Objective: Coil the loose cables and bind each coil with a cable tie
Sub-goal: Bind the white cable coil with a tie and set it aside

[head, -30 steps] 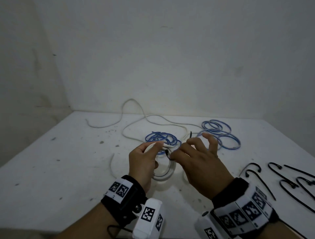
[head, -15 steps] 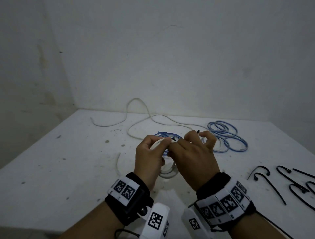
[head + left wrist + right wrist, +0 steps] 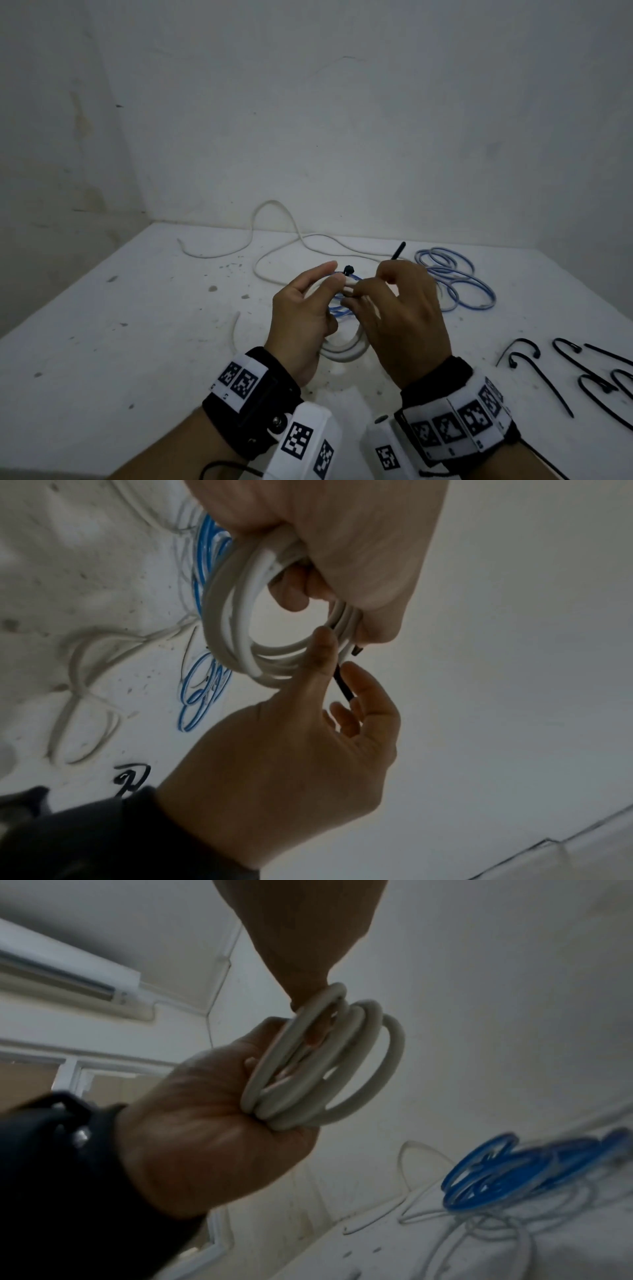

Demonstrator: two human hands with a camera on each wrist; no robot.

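My left hand grips a white cable coil held above the table, thumb and forefinger closed over its top. A black cable tie wraps the coil there, with its head on top between my hands. My right hand pinches the tie's strap, and the tail sticks up past the fingers. In the left wrist view the coil hangs from my left hand while the right fingers hold the strap. The right wrist view shows the coil in my left palm.
A blue cable coil lies to the right on the white table, and another blue coil sits behind my hands. The white cable's loose length snakes toward the back wall. Several spare black ties lie at the right.
My hands came together at the top of the coil. The right hand moved along the strap, and the tie's tail now sticks out further up and right.
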